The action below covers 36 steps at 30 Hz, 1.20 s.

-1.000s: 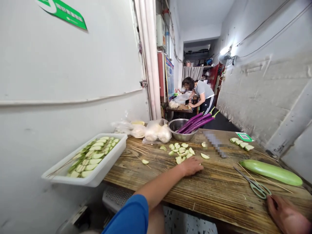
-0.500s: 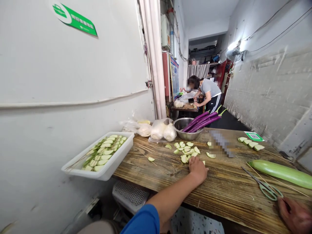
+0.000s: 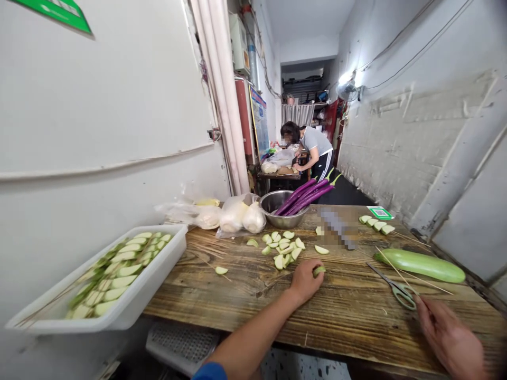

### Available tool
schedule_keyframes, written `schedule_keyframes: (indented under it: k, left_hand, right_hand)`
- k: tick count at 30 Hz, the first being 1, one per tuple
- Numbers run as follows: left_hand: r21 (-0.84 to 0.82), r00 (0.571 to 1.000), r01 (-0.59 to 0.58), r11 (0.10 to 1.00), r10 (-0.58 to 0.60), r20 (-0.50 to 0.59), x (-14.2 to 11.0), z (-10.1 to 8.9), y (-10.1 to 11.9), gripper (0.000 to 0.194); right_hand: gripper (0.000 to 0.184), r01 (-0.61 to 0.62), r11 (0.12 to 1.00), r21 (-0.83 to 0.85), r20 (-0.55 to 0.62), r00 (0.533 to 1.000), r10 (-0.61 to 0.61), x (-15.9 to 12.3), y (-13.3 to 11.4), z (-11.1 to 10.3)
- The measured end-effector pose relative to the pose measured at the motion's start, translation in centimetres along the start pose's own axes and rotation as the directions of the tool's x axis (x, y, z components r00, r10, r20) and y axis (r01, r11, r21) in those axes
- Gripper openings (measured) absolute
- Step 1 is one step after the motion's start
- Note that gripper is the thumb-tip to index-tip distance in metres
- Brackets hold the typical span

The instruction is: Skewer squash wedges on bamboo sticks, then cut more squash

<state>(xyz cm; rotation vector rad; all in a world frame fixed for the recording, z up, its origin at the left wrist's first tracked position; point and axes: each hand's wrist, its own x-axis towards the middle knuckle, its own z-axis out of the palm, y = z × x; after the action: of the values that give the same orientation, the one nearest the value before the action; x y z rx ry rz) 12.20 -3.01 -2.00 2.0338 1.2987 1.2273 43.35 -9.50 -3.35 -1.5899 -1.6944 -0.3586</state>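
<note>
My left hand [image 3: 307, 282] rests low over the wooden table [image 3: 245, 287], its fingers closed on a half-moon vegetable slice [image 3: 319, 271] with green skin. Beyond it lies a loose pile of similar pale slices [image 3: 283, 248]. At the right, my right hand [image 3: 451, 335] pinches the lower end of a thin bamboo skewer [image 3: 396, 269], which slants up and away to the left. Green-handled scissors [image 3: 402, 294] lie just beside that hand. A long, smooth pale green vegetable [image 3: 423, 265], perhaps a gourd, lies behind the skewer.
A white tub [image 3: 130, 311] of skewered slices stands left. At the back are bagged white vegetables [image 3: 233, 216] and a steel bowl [image 3: 283, 217] with purple eggplants [image 3: 303, 198]. A blurred knife-like shape [image 3: 336, 227] lies right of centre. A person [image 3: 315, 145] bends over another table.
My left hand has drawn back from the pile with a slice in its fingers. The right hand has come further into view with a skewer raised. The camera has turned to the right.
</note>
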Motion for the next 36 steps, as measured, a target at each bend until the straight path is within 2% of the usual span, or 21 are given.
schedule_keyframes:
  k: [1, 3, 4, 6, 8, 10, 13, 16, 21, 23, 25, 27, 28, 32, 36]
  left_hand:
    - [-0.088, 0.998, 0.031, 0.996, -0.035, -0.044, 0.3, -0.3, -0.3, 0.019]
    - [-0.253, 0.982, 0.143, 0.957, -0.169, -0.083, 1.3, -1.2, -1.0, 0.025]
    - [-0.326, 0.967, 0.206, 0.923, -0.242, -0.075, 1.9, -1.8, -1.3, 0.03]
    - [-0.446, 0.941, 0.282, 0.849, -0.335, -0.042, 2.9, -2.9, -1.9, 0.037]
    - [-0.528, 0.933, 0.295, 0.796, -0.36, -0.022, 3.4, -3.9, -2.3, 0.04]
    - [-0.582, 0.933, 0.294, 0.758, -0.36, 0.003, 3.4, -4.4, -2.6, 0.042]
    - [-0.63, 0.927, 0.322, 0.707, -0.37, 0.059, 2.8, -4.5, -2.8, 0.044]
    - [-0.618, 0.915, 0.356, 0.701, -0.394, 0.079, 2.2, -4.1, -2.6, 0.048]
    - [-0.535, 0.918, 0.37, 0.76, -0.386, 0.088, 2.2, -3.7, -2.0, 0.051]
    - [-0.494, 0.933, 0.322, 0.807, -0.359, 0.023, 2.4, -4.3, -1.9, 0.049]
    - [-0.446, 0.936, 0.239, 0.863, -0.326, -0.129, 2.5, -5.6, -1.8, 0.044]
    - [-0.438, 0.903, 0.208, 0.875, -0.344, -0.257, 2.3, -7.4, -1.8, 0.041]
    - [-0.462, 0.882, 0.226, 0.858, -0.382, -0.277, 2.1, -8.4, -1.8, 0.04]
    - [-0.59, 0.815, 0.293, 0.753, -0.519, -0.258, 0.4, -11.8, -0.9, 0.036]
    - [-0.697, 0.797, 0.305, 0.649, -0.575, -0.187, -1.7, -14.2, 0.7, 0.039]
  right_hand:
    - [0.035, 0.002, 1.0, 0.016, 0.022, 1.0, -0.002, 0.5, -1.4, 0.3]
    - [0.043, -0.074, 0.988, 0.138, 0.076, 0.995, 0.064, 2.0, -4.8, 1.4]
    - [0.044, -0.125, 0.967, 0.223, 0.135, 0.986, 0.096, 3.0, -6.8, 2.1]
    - [0.041, -0.187, 0.883, 0.43, 0.247, 0.965, 0.083, 5.3, -11.0, 3.9]
    - [0.036, -0.264, 0.779, 0.569, 0.343, 0.937, 0.067, 7.5, -14.8, 5.9]
    - [0.037, -0.348, 0.684, 0.641, 0.438, 0.898, 0.047, 8.9, -17.6, 7.8]
    - [0.04, -0.477, 0.555, 0.682, 0.563, 0.826, 0.019, 9.4, -19.7, 9.9]
    - [0.035, -0.607, 0.453, 0.653, 0.673, 0.739, 0.021, 8.8, -20.2, 10.6]
    - [0.034, -0.761, 0.274, 0.588, 0.794, 0.607, -0.02, 8.1, -20.0, 10.6]
    - [0.035, -0.801, 0.205, 0.562, 0.823, 0.567, -0.039, 8.2, -19.7, 10.6]
    - [0.035, -0.833, 0.131, 0.538, 0.843, 0.535, -0.057, 8.4, -19.2, 10.7]
    - [0.036, -0.851, 0.062, 0.522, 0.852, 0.517, -0.08, 8.6, -18.5, 10.9]
    - [0.036, -0.856, 0.035, 0.516, 0.855, 0.511, -0.089, 8.7, -18.1, 11.0]
    - [0.035, -0.878, -0.021, 0.479, 0.869, 0.477, -0.128, 9.0, -16.9, 11.6]
    - [0.033, -0.908, 0.0, 0.419, 0.894, 0.413, -0.177, 9.2, -16.3, 11.9]
